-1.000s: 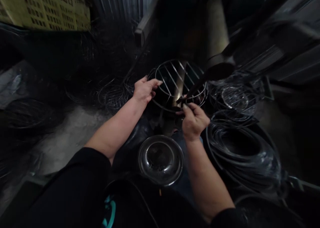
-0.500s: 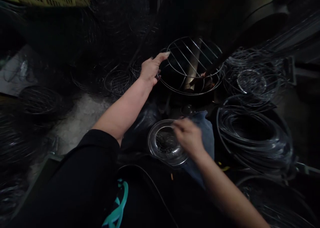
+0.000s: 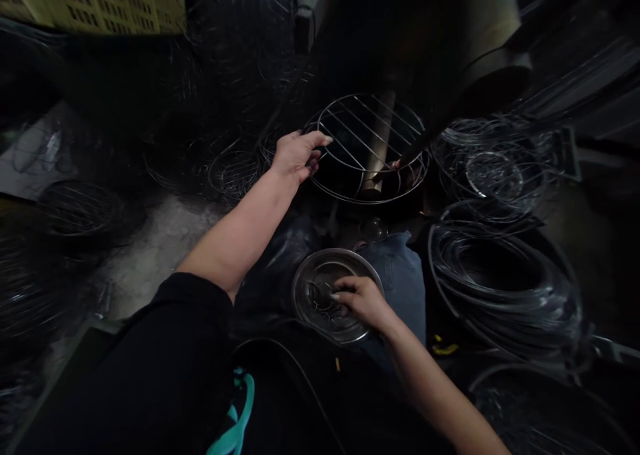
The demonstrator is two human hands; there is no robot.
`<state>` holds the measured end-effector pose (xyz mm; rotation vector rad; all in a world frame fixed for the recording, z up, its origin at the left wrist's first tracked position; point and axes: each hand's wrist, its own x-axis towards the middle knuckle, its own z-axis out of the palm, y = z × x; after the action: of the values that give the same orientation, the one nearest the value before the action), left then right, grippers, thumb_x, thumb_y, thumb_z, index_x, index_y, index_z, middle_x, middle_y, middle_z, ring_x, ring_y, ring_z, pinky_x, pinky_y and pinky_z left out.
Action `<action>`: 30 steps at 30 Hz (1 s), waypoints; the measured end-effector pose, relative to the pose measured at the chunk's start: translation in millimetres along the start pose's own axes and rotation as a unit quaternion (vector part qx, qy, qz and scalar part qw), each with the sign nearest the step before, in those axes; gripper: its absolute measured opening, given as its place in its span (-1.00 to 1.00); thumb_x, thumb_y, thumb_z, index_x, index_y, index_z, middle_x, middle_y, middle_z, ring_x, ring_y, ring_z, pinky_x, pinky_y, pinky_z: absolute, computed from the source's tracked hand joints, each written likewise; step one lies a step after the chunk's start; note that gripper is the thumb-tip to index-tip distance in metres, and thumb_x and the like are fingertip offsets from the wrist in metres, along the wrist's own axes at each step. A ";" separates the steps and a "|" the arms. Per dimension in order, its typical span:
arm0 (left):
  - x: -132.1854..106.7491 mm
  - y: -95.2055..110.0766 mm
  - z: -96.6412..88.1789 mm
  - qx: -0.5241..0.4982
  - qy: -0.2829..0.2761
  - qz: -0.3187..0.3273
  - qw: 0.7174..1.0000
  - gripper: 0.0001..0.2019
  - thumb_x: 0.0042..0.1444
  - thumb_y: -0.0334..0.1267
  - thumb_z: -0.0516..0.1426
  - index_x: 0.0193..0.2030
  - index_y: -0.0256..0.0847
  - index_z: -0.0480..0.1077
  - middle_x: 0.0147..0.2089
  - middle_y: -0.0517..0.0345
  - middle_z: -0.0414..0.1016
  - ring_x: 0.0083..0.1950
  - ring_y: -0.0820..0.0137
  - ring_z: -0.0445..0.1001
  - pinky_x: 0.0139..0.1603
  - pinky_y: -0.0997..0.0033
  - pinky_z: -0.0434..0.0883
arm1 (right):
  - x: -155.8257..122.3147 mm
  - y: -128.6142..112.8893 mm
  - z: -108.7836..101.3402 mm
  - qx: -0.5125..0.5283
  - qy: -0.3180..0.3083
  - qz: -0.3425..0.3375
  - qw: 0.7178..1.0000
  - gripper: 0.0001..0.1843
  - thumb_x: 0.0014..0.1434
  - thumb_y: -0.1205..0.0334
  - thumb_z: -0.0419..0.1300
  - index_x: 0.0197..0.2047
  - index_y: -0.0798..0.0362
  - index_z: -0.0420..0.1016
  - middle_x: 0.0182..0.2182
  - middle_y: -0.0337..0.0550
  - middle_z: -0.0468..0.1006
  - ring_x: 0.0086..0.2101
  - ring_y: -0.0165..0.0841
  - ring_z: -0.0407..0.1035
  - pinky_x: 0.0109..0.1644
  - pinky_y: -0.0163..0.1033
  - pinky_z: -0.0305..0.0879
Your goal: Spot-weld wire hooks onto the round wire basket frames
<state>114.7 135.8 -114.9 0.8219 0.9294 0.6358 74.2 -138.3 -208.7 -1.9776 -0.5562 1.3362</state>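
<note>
My left hand is closed on the left rim of a round wire rack, with the thumb on top and the fingers curled beneath. The rack has parallel bars inside two rings and sits level before a thick metal cylinder. A dark rod with a coppery tip reaches the rack's front side. My right hand is down in a shiny metal bowl, fingers drawn together at a small heap of short wire pieces. Whether a piece is between the fingertips is too dark to tell.
Blue-grey cloth lies beside the bowl. A large coil of wire stands at right, with tangled wire rings behind it. More wire racks lie at left. A yellow crate is at the upper left.
My right hand has moved from above the bowl's right rim down into it, at the wire pieces. My left hand keeps its hold on the rack's rim. The camera view has shifted slightly.
</note>
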 end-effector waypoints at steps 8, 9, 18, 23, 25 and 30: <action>-17.1 0.7 -3.6 0.027 0.000 0.038 0.999 -0.65 -0.37 -0.48 0.29 -0.45 -0.18 0.22 -0.59 0.32 0.27 -0.56 0.56 0.26 -0.60 0.60 0.14 | -15.4 -8.6 -24.4 0.237 0.081 -0.083 0.964 -0.65 -0.18 0.06 0.38 -0.35 0.10 0.48 -0.70 -0.27 0.49 -0.68 -0.40 0.35 -0.58 -0.34 0.25; -18.3 0.5 -3.7 0.024 0.002 0.038 0.999 -0.64 -0.38 -0.48 0.29 -0.45 -0.18 0.22 -0.59 0.32 0.27 -0.55 0.55 0.26 -0.60 0.60 0.14 | -17.2 -11.6 -28.6 0.244 0.101 -0.101 0.959 -0.65 -0.17 0.07 0.39 -0.35 0.11 0.50 -0.68 -0.24 0.51 -0.65 -0.39 0.37 -0.56 -0.33 0.28; -36.0 -13.8 -1.8 0.005 -0.051 0.059 0.997 -0.62 -0.42 -0.40 0.31 -0.43 -0.20 0.24 -0.56 0.34 0.29 -0.55 0.59 0.24 -0.60 0.58 0.11 | -12.8 -72.0 -72.6 0.173 0.294 -0.248 0.907 -0.74 -0.03 0.10 0.32 -0.29 0.09 0.58 -0.59 -0.21 0.55 -0.60 -0.38 0.38 -0.49 -0.27 0.32; -37.5 -20.1 0.0 -0.010 -0.064 0.068 0.996 -0.60 -0.41 -0.38 0.33 -0.39 -0.20 0.27 -0.54 0.36 0.30 -0.56 0.60 0.25 -0.61 0.58 0.10 | 2.0 -107.1 -85.4 -0.073 0.462 -0.280 0.838 -0.77 0.03 0.18 0.18 -0.32 0.08 0.61 -0.45 -0.09 0.60 -0.42 -0.26 0.46 -0.26 -0.16 0.37; -35.9 -20.3 0.8 -0.014 -0.064 0.068 0.996 -0.59 -0.41 -0.37 0.33 -0.38 -0.20 0.27 -0.54 0.36 0.31 -0.57 0.60 0.25 -0.61 0.58 0.11 | 10.1 -112.2 -85.5 -0.067 0.468 -0.280 0.836 -0.76 0.04 0.18 0.16 -0.32 0.09 0.61 -0.46 -0.09 0.59 -0.40 -0.25 0.47 -0.25 -0.16 0.37; -31.1 -16.8 4.1 -0.022 -0.059 0.056 0.996 -0.59 -0.42 -0.38 0.33 -0.38 -0.21 0.27 -0.54 0.36 0.30 -0.57 0.61 0.25 -0.61 0.58 0.08 | 26.8 -106.7 -75.7 0.091 0.450 -0.286 0.841 -0.74 0.09 0.11 0.19 -0.26 0.11 0.57 -0.56 -0.22 0.52 -0.55 -0.35 0.42 -0.44 -0.27 0.34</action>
<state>106.0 101.2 -113.9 0.8677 0.7636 0.6944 156.9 -70.1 -128.9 -1.8049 -0.4606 0.0291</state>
